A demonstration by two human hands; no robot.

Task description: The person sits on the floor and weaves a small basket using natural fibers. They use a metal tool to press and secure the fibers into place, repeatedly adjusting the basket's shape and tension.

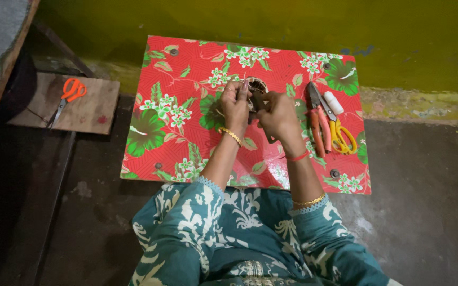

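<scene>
Left hand: the left hand [235, 103] is closed around a small round woven thing [256, 87] — the fingers curl over its near side and hold it up, just above the table.
Right hand: the right hand [278, 114] is pinched shut on something thin and dark — too small to tell what. Its fingertips touch the round thing's right edge.
Where the round thing is: between the two hands, a bit farther from the body than both, over the middle of the red flowered table [186, 153].
Which hand is nearer: both touch it, but the left hand wraps more of it.
Long side: it looks round, so I cannot tell a long way.
Tools close by: the pink-handled cutters [318, 123] and yellow scissors [340, 135] lie just right of the right hand, pointing away from the body.
Far off: the orange scissors [68, 96] lie on a board [91, 108], well apart to the left.
</scene>
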